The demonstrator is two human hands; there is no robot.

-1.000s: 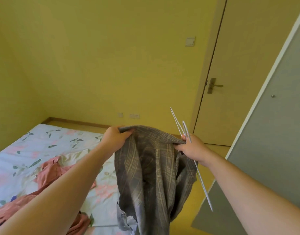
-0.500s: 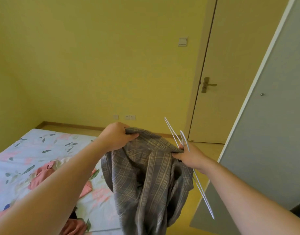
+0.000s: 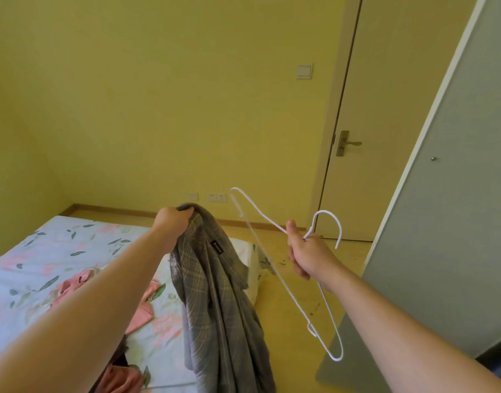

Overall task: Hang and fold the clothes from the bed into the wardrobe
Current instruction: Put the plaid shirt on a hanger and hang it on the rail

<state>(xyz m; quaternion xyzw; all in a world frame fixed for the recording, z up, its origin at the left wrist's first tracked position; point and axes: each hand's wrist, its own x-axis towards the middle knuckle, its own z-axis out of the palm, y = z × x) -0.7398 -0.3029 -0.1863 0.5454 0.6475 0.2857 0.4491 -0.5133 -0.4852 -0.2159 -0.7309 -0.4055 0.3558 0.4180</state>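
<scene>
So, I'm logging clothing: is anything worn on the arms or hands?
Nothing that shows. The left arm and right arm are bare to the frame's edge: no sleeves, watch or bracelet. The left hand and right hand have no gloves or visible rings.

One plaid shirt (image 3: pixel 215 293), one white hanger (image 3: pixel 327 211), perhaps two pink garments (image 3: pixel 143 314) (partly hidden).

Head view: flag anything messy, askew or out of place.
Crumpled pink garments lie unfolded on the floral bedsheet, left. Dark specks mark the yellow floor past the bed's corner, like dirt or scuffs. The grey plaid shirt hangs bunched from the left hand, not yet on the white wire hanger that the right hand holds.
</scene>
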